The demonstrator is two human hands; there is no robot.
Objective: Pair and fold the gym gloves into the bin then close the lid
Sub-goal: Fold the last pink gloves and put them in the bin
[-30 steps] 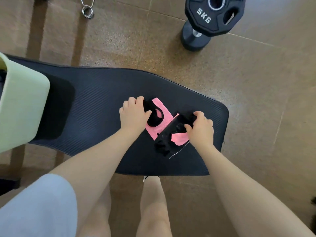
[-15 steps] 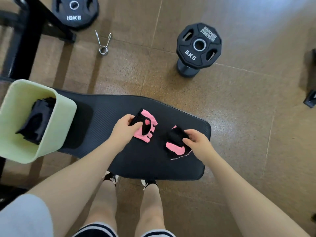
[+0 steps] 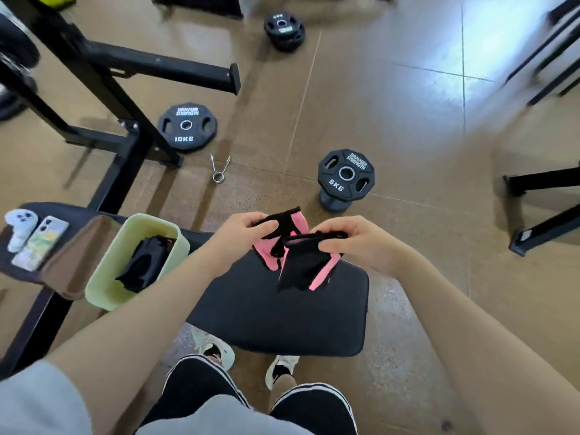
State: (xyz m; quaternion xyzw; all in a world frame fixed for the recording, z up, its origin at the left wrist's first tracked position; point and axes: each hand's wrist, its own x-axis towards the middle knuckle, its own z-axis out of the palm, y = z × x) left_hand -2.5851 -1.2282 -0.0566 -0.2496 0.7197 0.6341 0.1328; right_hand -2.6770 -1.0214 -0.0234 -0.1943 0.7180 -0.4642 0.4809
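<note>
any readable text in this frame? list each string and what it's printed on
"HAMMER STRENGTH" and "10KG": flat weight plate on the floor by the rack.
"HAMMER STRENGTH" and "5KG": top plate of the stack beyond the bench.
Far plates: white markings, too blurred to read.
Phone on the bench: patterned case, no legible text.
Pink-and-black gloves and green bin: none visible.

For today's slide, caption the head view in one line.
Both hands, left hand and right hand, hold pink-and-black gloves above the bench, beside the green bin.
</note>
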